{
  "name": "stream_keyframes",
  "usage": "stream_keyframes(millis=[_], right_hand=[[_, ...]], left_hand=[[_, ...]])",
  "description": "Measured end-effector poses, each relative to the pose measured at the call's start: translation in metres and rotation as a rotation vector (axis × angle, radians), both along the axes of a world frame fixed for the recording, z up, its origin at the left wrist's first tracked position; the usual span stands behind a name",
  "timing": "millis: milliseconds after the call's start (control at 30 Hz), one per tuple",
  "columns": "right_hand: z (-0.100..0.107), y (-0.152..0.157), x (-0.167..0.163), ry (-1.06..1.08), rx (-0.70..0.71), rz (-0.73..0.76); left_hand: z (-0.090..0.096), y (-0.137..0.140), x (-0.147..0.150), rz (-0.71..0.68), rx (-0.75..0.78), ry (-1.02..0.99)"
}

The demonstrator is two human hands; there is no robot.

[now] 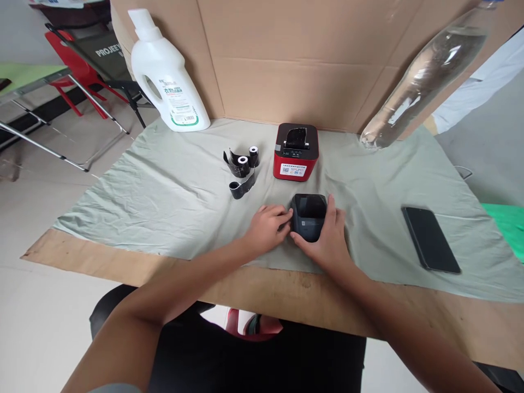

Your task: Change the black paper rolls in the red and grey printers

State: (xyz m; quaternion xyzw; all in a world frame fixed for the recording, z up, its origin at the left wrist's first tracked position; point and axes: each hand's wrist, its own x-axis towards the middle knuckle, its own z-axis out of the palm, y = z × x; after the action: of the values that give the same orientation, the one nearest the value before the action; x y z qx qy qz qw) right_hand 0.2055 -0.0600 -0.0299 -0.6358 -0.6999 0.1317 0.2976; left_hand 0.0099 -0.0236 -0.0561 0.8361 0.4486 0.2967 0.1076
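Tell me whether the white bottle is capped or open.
Capped: a white cap covers the top of the white bottle.

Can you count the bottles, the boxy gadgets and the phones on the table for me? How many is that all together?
Bottles: 2 (white bottle, clear bottle)
Boxy gadgets: 2 (red-and-black gadget, dark gadget)
Phones: 1 (black phone)
Total: 5

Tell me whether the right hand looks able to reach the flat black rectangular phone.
Probably yes: the right hand clasps the dark boxy plastic device, but only pale-green cloth lies between that hand and the phone.
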Motion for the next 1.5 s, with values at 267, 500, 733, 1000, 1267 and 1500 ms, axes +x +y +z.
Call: stream_keyframes(millis=[267,500,733,1000,1267,1500], right_hand=[[0.003,0.006,0.008,0.078,-0.035,-0.034],[0.010,0.007,0.019,0.245,0.127,-0.042],[0.005,0.015,0.033,0.511,0.223,0.022],[-0.007,0.051,0.051,0.548,0.001,0.222],[0.064,0.089,0.043,-0.218,-0.116,0.270],[0.086,0.096,-0.002,-0.711,-0.348,0.260]], left_hand=[[0.005,-0.001,0.005,0.015,-0.006,0.110],[0.009,-0.004,0.004,0.079,0.088,-0.118],[0.020,-0.013,0.006,-0.134,0.284,-0.031],[0.018,-0.013,0.006,-0.254,0.338,-0.045],[0.016,-0.011,0.006,-0.276,0.412,-0.099],[0.014,-0.009,0.001,-0.253,0.324,-0.157]])
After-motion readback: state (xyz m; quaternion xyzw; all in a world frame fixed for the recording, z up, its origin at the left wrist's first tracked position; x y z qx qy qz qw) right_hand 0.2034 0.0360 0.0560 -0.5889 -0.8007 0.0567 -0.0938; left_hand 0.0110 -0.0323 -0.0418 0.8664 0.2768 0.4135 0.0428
